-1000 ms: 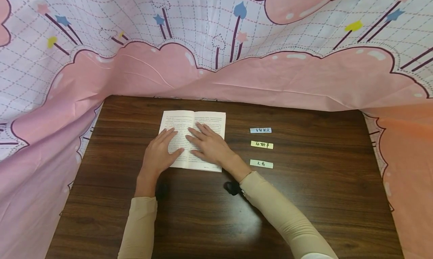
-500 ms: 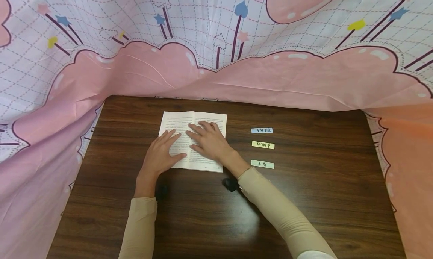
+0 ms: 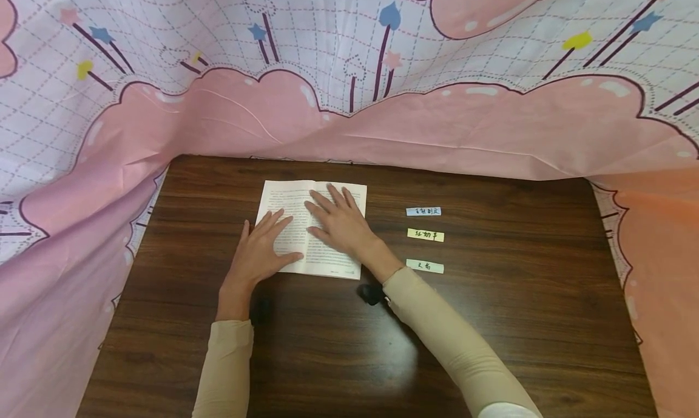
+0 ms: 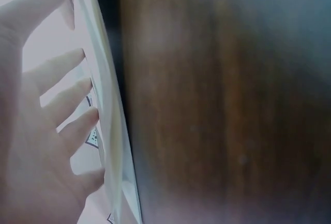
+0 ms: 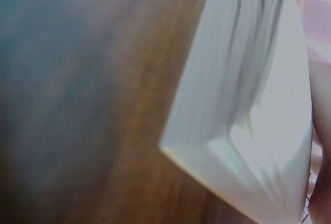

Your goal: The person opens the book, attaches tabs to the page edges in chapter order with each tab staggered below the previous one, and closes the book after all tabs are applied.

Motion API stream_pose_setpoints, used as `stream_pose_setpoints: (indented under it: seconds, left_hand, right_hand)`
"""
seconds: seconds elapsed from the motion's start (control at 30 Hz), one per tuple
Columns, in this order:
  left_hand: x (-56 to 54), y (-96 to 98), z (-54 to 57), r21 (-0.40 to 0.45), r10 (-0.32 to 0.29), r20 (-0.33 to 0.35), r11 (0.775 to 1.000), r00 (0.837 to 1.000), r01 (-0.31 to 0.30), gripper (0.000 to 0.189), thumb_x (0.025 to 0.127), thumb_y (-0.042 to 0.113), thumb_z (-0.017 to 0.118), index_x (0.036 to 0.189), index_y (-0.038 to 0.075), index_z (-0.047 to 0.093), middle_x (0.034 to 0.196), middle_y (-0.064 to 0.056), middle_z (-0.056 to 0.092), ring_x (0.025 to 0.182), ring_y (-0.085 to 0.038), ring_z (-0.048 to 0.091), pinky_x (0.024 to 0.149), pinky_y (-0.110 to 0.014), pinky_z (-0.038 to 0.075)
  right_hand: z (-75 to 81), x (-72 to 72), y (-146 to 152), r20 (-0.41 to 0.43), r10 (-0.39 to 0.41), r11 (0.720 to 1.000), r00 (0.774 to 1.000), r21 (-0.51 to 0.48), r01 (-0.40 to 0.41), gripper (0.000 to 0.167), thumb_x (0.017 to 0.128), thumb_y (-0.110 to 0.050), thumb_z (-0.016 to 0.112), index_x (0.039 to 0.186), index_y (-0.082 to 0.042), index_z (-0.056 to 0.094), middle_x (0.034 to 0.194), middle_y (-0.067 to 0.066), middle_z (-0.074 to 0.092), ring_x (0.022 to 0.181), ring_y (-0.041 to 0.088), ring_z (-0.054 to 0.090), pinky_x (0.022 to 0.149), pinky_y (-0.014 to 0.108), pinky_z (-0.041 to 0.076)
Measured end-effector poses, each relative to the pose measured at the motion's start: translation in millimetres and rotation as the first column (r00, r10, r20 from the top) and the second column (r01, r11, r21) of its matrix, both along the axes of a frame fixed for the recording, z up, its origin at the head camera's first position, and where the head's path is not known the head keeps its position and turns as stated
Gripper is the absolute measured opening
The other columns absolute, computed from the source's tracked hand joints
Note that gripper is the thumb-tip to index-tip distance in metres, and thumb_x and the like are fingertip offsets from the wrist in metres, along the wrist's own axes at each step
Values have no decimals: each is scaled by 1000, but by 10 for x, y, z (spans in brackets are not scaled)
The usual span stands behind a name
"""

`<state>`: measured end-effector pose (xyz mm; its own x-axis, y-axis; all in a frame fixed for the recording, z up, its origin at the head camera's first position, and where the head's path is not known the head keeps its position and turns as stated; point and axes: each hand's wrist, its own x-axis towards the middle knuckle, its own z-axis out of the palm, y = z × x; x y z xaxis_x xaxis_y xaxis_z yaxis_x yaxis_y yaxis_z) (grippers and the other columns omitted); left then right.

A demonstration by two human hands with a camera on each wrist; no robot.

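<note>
An open book point(image 3: 333, 261) with printed pages lies on the table. My left hand point(image 3: 256, 252) rests on its left page, fingers spread, thumb pointing toward the middle fold. On the right page lies my right hand point(image 3: 345, 227), its fingers spread and stretched toward the upper part of the page. In the left wrist view the fingertips of the left hand point(image 4: 57, 131) touch the page beside the book's edge point(image 4: 116, 131). The right wrist view shows the book's page block point(image 5: 232, 79) from its corner, with only a sliver of the right hand point(image 5: 321, 105) at the edge.
Right of the book, three paper strips with handwriting lie in a column: blue point(image 3: 423, 212), yellow point(image 3: 425, 235) and pale green point(image 3: 425, 266). A dark wooden table point(image 3: 508, 296) carries everything. A pink patterned curtain point(image 3: 426, 130) hangs around its back and sides.
My right hand's fingers have spread and shifted up along the right page. The left hand's fingers have spread apart, with the thumb slightly lower. The book has stayed nearly in place.
</note>
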<state>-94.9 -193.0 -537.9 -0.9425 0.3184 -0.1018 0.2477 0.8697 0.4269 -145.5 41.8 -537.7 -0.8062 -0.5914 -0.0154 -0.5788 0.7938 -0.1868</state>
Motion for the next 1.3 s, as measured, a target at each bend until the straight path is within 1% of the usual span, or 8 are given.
stream_pose_setpoints:
  seconds: [0.17, 0.43, 0.6, 0.73, 0.9, 1.03, 1.2, 1.3]
  left_hand:
    - [-1, -1, -28, -17, -1, 24, 1000, 1000, 1, 99, 74, 74, 69, 155, 27, 36, 164, -1, 22, 151, -29, 18, 112, -71, 1]
    - [-15, 0, -23, -26, 31, 83, 999, 996, -29, 106, 74, 76, 67, 158, 26, 28, 166, -2, 13, 152, -29, 5, 114, -66, -4]
    - [-9, -17, -21, -32, 46, 78, 999, 996, -43, 107, 71, 80, 65, 158, 28, 29, 166, -4, 11, 152, -32, 1, 113, -69, -5]
    - [-4, -22, -16, -28, 43, 76, 999, 996, -41, 108, 71, 82, 63, 158, 27, 29, 166, -5, 10, 152, -35, 0, 112, -70, -6]
    - [1, -21, 10, -37, 43, 91, 999, 995, -39, 108, 71, 84, 60, 158, 28, 29, 166, -7, 7, 152, -34, -1, 112, -69, -6]
    - [-8, -23, 10, -30, 47, 110, 999, 993, -44, 108, 71, 83, 61, 158, 29, 27, 166, -7, 4, 152, -33, -4, 113, -67, -9]
    - [-21, -17, -28, -28, 56, 144, 998, 988, -52, 112, 70, 84, 61, 159, 28, 23, 166, -7, -1, 151, -32, -8, 112, -66, -13]
    - [-30, -12, -35, -32, 65, 152, 998, 986, -61, 113, 70, 83, 62, 159, 27, 22, 166, -7, -3, 151, -31, -9, 112, -66, -13]
  right_hand:
    - [-28, -62, -39, 1, -62, 998, 998, -8, 62, 71, 99, -66, 32, 157, -25, 31, 165, -4, 20, 152, 33, 8, 120, 56, 3]
    - [-68, -84, -60, 2, -81, 997, 997, -14, 81, 76, 97, -68, 36, 158, -24, 27, 165, -4, 18, 152, 33, 6, 119, 57, 4]
    - [-59, -102, -66, -5, -88, 996, 996, -17, 88, 80, 95, -71, 40, 158, -24, 29, 165, -2, 19, 151, 32, 12, 118, 58, 12]
    - [-37, -135, -93, -21, -115, 993, 993, 0, 115, 84, 92, -75, 38, 157, -24, 30, 164, -1, 22, 149, 32, 20, 114, 58, 20]
    - [-26, -174, -133, -27, -143, 989, 989, 23, 144, 84, 91, -78, 35, 157, -27, 30, 164, -1, 22, 146, 31, 25, 110, 58, 24]
    - [-70, -187, -138, -54, -152, 987, 987, 36, 154, 83, 90, -78, 34, 157, -29, 29, 165, -3, 21, 146, 31, 24, 113, 58, 19]
    - [-162, -187, -124, -61, -140, 987, 988, 69, 144, 87, 90, -82, 24, 159, -30, 21, 166, -4, 12, 151, 33, 11, 119, 56, 3]
    - [-180, -195, -120, -53, -131, 987, 990, 83, 135, 88, 89, -82, 20, 160, -30, 16, 167, -4, 6, 152, 34, 5, 120, 54, 0]
